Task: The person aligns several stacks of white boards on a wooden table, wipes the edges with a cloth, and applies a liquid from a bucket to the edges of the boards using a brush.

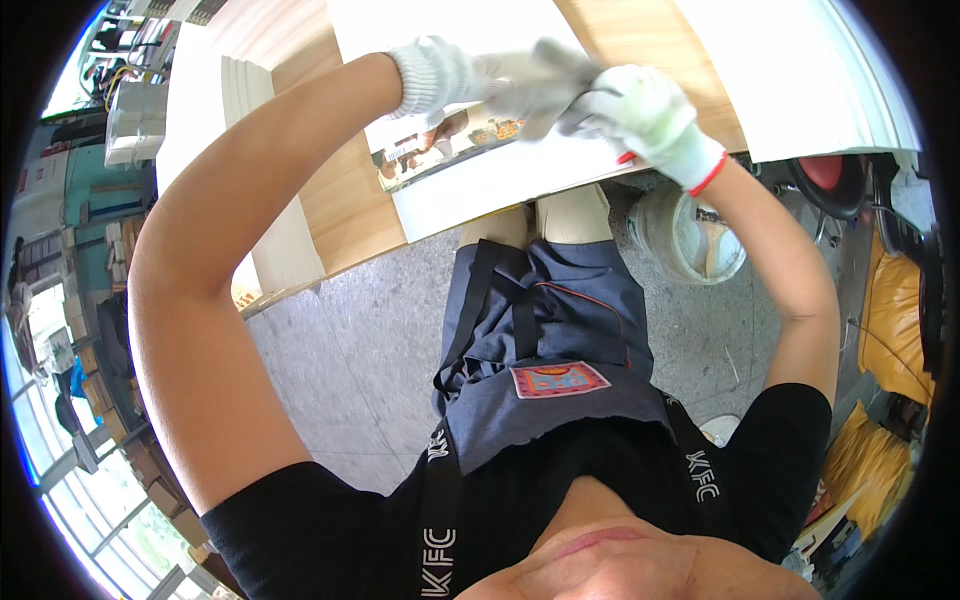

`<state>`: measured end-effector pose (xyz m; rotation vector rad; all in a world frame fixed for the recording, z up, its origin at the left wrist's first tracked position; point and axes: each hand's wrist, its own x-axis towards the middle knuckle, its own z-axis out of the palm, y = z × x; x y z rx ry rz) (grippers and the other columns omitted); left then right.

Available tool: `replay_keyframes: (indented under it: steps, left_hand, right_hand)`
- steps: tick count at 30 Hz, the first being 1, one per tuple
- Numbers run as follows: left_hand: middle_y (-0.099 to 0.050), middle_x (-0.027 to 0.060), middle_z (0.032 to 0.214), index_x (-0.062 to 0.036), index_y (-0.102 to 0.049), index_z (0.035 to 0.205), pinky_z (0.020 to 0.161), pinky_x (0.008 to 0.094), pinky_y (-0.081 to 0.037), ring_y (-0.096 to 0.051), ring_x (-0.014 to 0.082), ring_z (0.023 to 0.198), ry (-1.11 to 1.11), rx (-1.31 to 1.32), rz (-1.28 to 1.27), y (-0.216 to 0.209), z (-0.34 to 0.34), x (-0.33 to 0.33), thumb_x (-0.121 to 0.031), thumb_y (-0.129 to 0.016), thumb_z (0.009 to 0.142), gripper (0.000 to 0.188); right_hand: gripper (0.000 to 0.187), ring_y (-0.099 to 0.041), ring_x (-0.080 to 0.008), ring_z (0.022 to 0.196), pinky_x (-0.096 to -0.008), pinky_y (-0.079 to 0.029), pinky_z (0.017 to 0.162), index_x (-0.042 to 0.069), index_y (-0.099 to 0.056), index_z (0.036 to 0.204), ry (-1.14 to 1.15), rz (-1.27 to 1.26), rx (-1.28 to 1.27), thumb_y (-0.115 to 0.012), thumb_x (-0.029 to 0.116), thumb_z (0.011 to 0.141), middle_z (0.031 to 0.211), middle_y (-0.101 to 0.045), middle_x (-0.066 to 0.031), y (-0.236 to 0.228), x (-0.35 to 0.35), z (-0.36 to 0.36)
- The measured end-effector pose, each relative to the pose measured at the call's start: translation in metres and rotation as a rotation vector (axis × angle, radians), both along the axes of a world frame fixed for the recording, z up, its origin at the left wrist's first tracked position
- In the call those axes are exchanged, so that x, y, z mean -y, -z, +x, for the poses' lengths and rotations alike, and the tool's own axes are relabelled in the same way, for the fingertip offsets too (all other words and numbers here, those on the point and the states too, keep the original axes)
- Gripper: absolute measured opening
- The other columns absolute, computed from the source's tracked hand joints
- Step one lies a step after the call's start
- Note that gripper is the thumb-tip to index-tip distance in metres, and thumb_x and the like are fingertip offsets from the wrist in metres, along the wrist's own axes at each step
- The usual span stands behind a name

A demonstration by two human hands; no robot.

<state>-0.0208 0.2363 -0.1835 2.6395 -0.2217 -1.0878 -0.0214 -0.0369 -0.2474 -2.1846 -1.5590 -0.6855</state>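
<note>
My left hand (535, 88), in a white and grey knitted glove, reaches over the table and is smeared by motion, so its fingers cannot be made out. Close against it is my right hand (635, 110), in a white glove with grey fingertips and a red cuff edge. Its fingers are curled in; what they hold, if anything, is hidden. A small red piece (626, 157) shows just below the right hand, its kind unclear. Under both hands lies a printed sheet or booklet (440, 160) with food pictures, on top of white paper (480, 190).
The wooden tabletop (350, 205) carries paper stacks on the left (275, 235) and a large white stack (800, 70) on the right. A clear round bucket (690, 240) stands on the floor below the table's edge. Yellow bags (885, 320) lie at far right.
</note>
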Motion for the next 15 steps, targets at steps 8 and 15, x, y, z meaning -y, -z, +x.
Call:
replay_keyframes:
  steps: [8,15]
  left_hand:
    - [-0.061,0.0186,0.127,-0.0257,-0.054,0.138,0.075,0.0413,-0.054,-0.066,0.0317,0.103,-0.105,-0.047,0.097,-0.002,-0.004,0.024,-0.082,-0.056,0.074,0.085]
    - [-0.067,0.0202,0.113,-0.0192,-0.061,0.131,0.064,0.0433,-0.055,-0.069,0.0312,0.092,-0.026,0.208,0.077,0.022,-0.021,0.023,-0.076,-0.055,0.08,0.077]
  right_hand:
    - [0.022,-0.063,-0.0234,0.098,-0.0371,-0.052,0.08,0.015,-0.07,0.102,0.3,-0.195,0.312,-0.069,0.027,0.084,0.1,-0.068,-0.0068,-0.015,0.045,0.021]
    - [0.032,-0.058,-0.0262,0.107,-0.043,-0.042,0.097,0.019,-0.065,0.114,0.264,-0.299,-0.195,-0.066,0.034,0.086,0.108,-0.065,-0.0061,-0.01,-0.022,-0.014]
